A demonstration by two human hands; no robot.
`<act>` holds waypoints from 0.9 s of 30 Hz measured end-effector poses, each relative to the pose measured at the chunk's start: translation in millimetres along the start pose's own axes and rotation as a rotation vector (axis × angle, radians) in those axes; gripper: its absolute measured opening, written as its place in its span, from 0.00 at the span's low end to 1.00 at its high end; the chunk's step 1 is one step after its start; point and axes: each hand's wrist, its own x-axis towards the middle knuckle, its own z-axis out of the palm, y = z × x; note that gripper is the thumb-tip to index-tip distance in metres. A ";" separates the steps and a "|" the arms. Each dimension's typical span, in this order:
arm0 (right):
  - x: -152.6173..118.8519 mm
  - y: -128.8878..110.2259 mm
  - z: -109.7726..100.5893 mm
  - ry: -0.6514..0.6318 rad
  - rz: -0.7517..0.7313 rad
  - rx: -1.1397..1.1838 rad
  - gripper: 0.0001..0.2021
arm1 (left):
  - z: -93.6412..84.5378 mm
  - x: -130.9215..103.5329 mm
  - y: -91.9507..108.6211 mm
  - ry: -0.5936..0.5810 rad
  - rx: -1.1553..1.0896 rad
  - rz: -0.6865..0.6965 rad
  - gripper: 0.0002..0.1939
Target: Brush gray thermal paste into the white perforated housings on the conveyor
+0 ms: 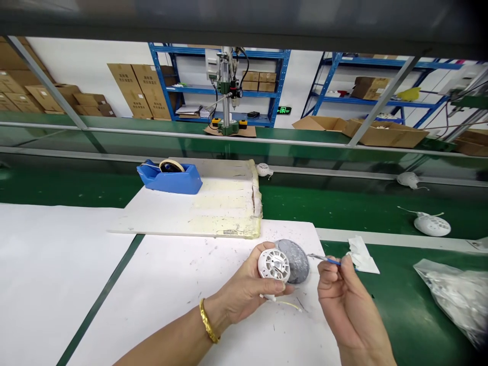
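Note:
My left hand point(249, 287), with a gold bracelet at the wrist, is closed round a small round white slotted part point(273, 265). A thin pale wire hangs below that part. Just behind it lies a round grey speckled dish point(299, 264) on the white sheet. My right hand point(343, 290) pinches a thin blue tool point(332, 261) with a metallic tip. That tip points left, close to the dish's right edge, apart from the white part.
A blue tape dispenser point(171, 177) stands on a white board point(213, 203). Similar white parts point(432, 224) lie on the green surface, with a crumpled white tissue point(362, 255) and a clear plastic bag point(457, 295) at right. A metal rail point(190, 133) crosses behind.

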 end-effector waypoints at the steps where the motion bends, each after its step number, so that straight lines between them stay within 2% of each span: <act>1: 0.5 -4.4 0.6 -0.006 -0.009 0.018 0.10 | 0.4 -0.3 0.5 0.008 0.011 -0.003 0.35; 7: 10.5 -22.2 -6.4 -0.049 -0.134 0.021 0.12 | 3.2 -4.1 9.0 0.083 0.102 -0.029 0.37; 13: 20.5 -0.5 -34.2 0.083 -0.419 -0.337 0.13 | -0.1 -15.7 21.1 0.094 0.302 -0.002 0.36; 16: 20.0 10.2 -44.6 0.107 -0.503 -0.470 0.14 | -3.1 -18.8 24.8 0.087 0.332 0.018 0.34; 18: 16.9 12.0 -45.7 0.061 -0.521 -0.490 0.15 | -4.3 -18.5 25.0 0.084 0.331 0.025 0.33; 22: 5.0 10.3 -36.5 -0.117 -0.606 -0.478 0.13 | -3.1 -14.2 21.6 0.096 0.330 -0.006 0.34; 27: -6.3 15.7 -29.1 -0.343 -0.879 -0.653 0.06 | 3.3 -6.7 17.9 0.096 0.354 -0.029 0.36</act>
